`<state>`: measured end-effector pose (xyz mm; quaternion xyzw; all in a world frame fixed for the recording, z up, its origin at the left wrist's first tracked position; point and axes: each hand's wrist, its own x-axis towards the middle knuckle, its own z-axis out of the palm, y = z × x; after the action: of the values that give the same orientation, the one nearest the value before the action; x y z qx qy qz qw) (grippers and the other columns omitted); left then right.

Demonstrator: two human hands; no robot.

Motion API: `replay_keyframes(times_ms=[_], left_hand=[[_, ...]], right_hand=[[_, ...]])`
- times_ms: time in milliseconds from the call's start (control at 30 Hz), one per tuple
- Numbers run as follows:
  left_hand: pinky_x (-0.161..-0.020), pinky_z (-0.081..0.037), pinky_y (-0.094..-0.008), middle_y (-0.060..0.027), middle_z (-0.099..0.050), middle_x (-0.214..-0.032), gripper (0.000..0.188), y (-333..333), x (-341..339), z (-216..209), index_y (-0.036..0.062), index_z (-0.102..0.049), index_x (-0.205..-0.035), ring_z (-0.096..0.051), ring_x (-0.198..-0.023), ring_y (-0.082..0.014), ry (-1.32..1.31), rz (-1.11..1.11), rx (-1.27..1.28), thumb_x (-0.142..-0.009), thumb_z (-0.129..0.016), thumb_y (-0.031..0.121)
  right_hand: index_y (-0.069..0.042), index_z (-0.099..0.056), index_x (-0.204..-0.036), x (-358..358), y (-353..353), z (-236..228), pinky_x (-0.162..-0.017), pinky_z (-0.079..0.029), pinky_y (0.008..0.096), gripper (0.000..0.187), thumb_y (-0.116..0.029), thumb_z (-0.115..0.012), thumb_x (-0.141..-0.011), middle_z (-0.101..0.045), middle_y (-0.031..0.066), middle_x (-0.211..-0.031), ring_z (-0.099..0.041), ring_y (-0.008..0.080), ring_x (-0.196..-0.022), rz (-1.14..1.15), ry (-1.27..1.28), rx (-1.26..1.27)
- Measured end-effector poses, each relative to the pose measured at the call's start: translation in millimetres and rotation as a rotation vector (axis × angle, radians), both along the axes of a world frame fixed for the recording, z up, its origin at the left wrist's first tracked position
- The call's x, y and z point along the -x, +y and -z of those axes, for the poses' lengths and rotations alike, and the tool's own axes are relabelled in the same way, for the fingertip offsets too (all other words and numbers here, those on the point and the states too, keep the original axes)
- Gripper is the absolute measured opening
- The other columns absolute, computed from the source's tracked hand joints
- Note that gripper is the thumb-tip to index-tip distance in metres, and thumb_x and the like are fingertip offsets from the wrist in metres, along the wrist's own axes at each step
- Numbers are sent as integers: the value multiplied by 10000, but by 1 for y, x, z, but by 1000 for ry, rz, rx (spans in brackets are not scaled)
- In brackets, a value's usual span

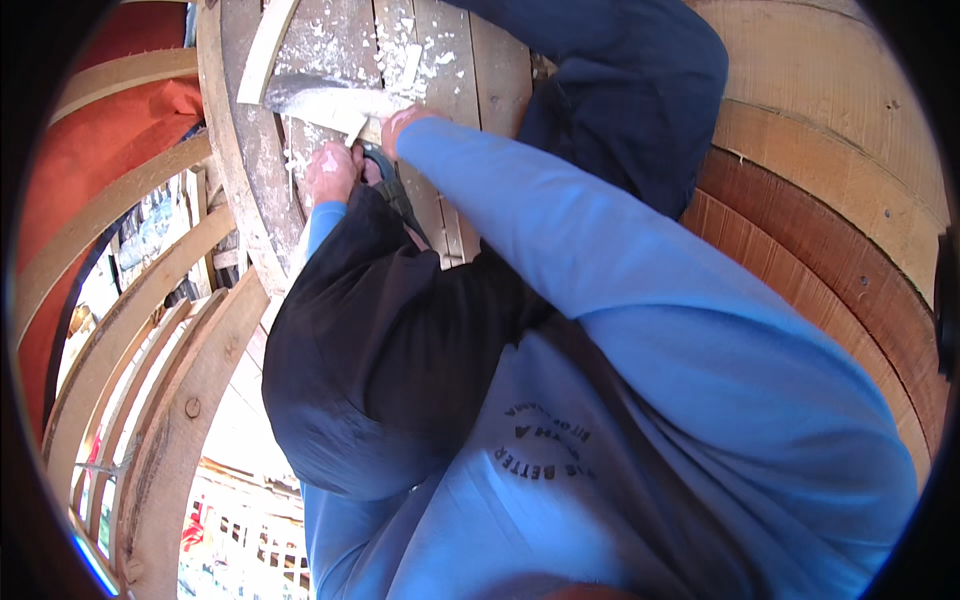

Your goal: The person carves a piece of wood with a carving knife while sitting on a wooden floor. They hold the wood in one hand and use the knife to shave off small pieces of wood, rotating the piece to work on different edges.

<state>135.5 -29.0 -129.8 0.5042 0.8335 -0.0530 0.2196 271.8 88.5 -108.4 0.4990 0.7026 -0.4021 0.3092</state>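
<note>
My right hand [400, 128], at the end of a blue sleeve, is closed at the right end of a tool with a broad flat blade [325, 100]. Dark grey shows at the blade's left end; glare whitens the rest, and the handle is hidden in my fist. Just below the blade, my left hand [332, 175] has curled fingers beside a short pale strip of wood [357, 128]; its grip is partly hidden. White marks cover its back. Close to its right is my foot in a dark sandal [385, 175].
White chips [330, 45] lie scattered over the plank floor [445, 60]. A pale wooden slat [268, 50] lies at the upper left. Curved-looking wooden rails [150, 340] and red cloth [150, 115] are on the left. Board walling [830, 190] stands at the right.
</note>
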Motion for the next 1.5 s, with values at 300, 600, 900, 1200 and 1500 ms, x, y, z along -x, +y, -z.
replay_keyframes(times_ms=[300, 600, 900, 1200, 1500], left_hand=[[-922, -528, -501, -257, -713, -1067, 512, -12, 9, -13, 13, -737, -1012, -674, -1029, -439, -8, -136, 118, -890, -672, 505], [-942, -523, -499, -268, -714, -1066, 510, -8, 14, -28, -9, -741, -1027, -675, -1042, -423, 31, -191, 178, -881, -684, 477], [-904, -544, -499, -269, -728, -987, 475, -3, 9, -16, -3, -757, -960, -695, -984, -436, -16, -93, 70, -889, -662, 457], [-907, -545, -501, -261, -734, -1018, 531, 6, 1, -8, -9, -758, -992, -699, -991, -438, 3, -19, 60, -899, -655, 504], [-805, -540, -496, -256, -710, -808, 371, -28, 24, -80, -26, -742, -917, -706, -815, -441, -232, -290, -293, -883, -684, 339]], right_hand=[[-4, -621, -1343, -16, -18, -48, -1112, -434, 506, 578, -402, -286, -1090, -583, 213, -1424, -575, 405, -1293, 25, 164, 137], [-43, -651, -1321, 3, -22, -53, -1058, -497, 484, 508, -378, -356, -1078, -622, 155, -1403, -606, 351, -1282, -164, 143, 37], [-65, -683, -1281, 8, -18, -75, -1029, -522, 453, 507, -394, -350, -1086, -672, 154, -1325, -651, 343, -1223, 38, -12, 40], [-76, -639, -1360, -10, -15, -6, -1042, -501, 526, 516, -401, -362, -1070, -621, 163, -1403, -633, 317, -1262, 83, 98, 8], [73, -679, -879, -73, 12, -57, -586, -531, 457, 667, -526, -422, -1021, -659, 190, -666, -652, 293, -520, 265, 317, 192]])
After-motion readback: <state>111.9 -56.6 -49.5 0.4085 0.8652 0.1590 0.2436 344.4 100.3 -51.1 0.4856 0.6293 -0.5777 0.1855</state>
